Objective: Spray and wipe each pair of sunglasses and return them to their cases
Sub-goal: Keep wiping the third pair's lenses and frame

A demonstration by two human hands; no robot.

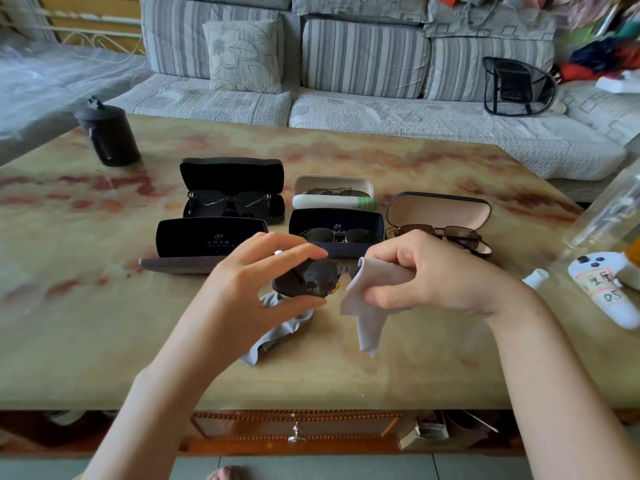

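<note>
1. Nearest the camera, the person's two forearms reach in over the table (104, 323). The left hand (263, 271) grips the sunglasses (308, 277) just in front of the empty case (207, 242), fingers curled over the top rim and thumb under the bottom one.
2. The right hand (426, 271), in front and to the right of the empty case, has its fingers bunched round a grey cloth (370, 299). The cloth covers the second lens, so it cannot be told whether the fingers press the glass through it.
3. The step in hand looks like the wipe. To do it well, the left hand should hold by the rim alone and not by the dark lens face, so that no fresh prints land on the glass.
4. The cloth should sandwich the lens, thumb on one side and fingers on the other, and move in small circles under light pressure. The thin frame would probably bend if it were twisted at the bridge.
5. A loose grey tail hangs below the left hand, in front of the empty case. Whether it is the same cloth cannot be told. It is best gathered up so that it drags no grit onto the lens.
6. Four other cases (232, 171), each open with a pair inside, sit behind and to the right of the empty case. This pair therefore probably belongs in the empty case, with its temples folded first.
</note>
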